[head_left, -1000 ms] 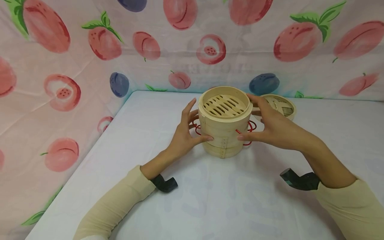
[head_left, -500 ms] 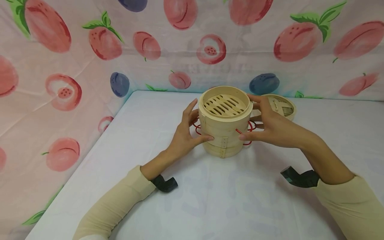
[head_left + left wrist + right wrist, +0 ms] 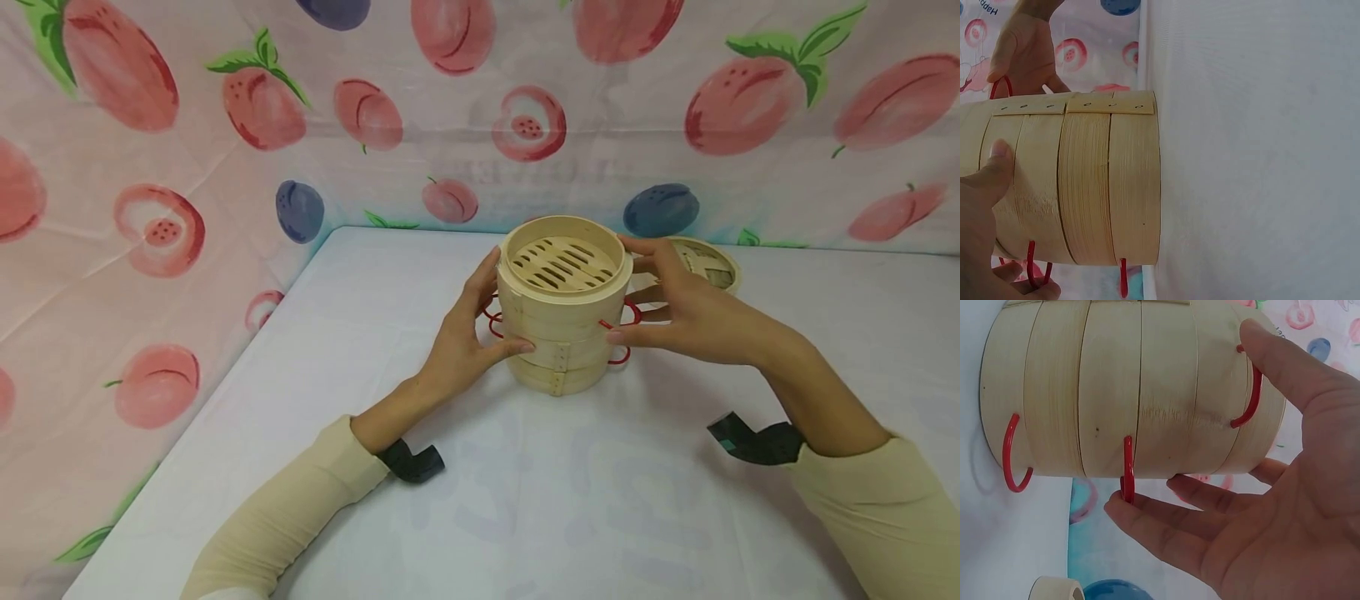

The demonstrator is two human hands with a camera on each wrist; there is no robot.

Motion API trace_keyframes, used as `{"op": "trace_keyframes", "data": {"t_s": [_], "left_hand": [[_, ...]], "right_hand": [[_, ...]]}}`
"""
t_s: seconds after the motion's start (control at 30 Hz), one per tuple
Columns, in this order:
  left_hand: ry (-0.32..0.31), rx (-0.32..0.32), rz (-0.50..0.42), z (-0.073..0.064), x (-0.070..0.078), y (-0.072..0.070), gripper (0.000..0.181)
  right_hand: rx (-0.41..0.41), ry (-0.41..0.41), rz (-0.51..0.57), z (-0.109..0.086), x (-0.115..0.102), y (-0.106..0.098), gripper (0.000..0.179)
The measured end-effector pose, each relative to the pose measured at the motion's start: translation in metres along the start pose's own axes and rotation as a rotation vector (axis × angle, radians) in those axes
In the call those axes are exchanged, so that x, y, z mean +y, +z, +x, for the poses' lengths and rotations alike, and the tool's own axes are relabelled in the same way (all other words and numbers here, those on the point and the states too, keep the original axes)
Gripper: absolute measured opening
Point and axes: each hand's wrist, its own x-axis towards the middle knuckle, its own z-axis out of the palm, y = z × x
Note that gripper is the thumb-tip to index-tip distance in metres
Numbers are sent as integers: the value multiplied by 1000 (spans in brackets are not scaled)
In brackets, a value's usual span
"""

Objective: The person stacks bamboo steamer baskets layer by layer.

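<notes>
The person wears long beige sleeves, the left sleeve (image 3: 288, 500) plain and close-fitting, with soft creases along its length and a turned-looking cuff at its far end; a bit of white shows at its near end. The right sleeve (image 3: 873, 504) is the same beige, lightly wrinkled near the cuff. At the left wrist sits a bent black fitting (image 3: 414, 462) with a blunt tip; at the right wrist, a matching black piece (image 3: 757, 442), elbow-shaped, carries a small green mark. Both the left hand (image 3: 463, 333) and right hand (image 3: 693, 312) are bare.
</notes>
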Motion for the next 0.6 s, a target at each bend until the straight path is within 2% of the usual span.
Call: {"op": "trace_keyframes", "data": {"t_s": [0.27, 0.5, 0.6], "left_hand": [[26, 6, -3, -1, -3, 1, 97], [16, 10, -14, -6, -32, 6, 106], [13, 8, -16, -7, -35, 6, 108]], "right_hand": [[-16, 8, -2, 1, 3, -4, 96], [-12, 13, -15, 0, 5, -6, 95], [-9, 9, -15, 0, 6, -7, 94]]}}
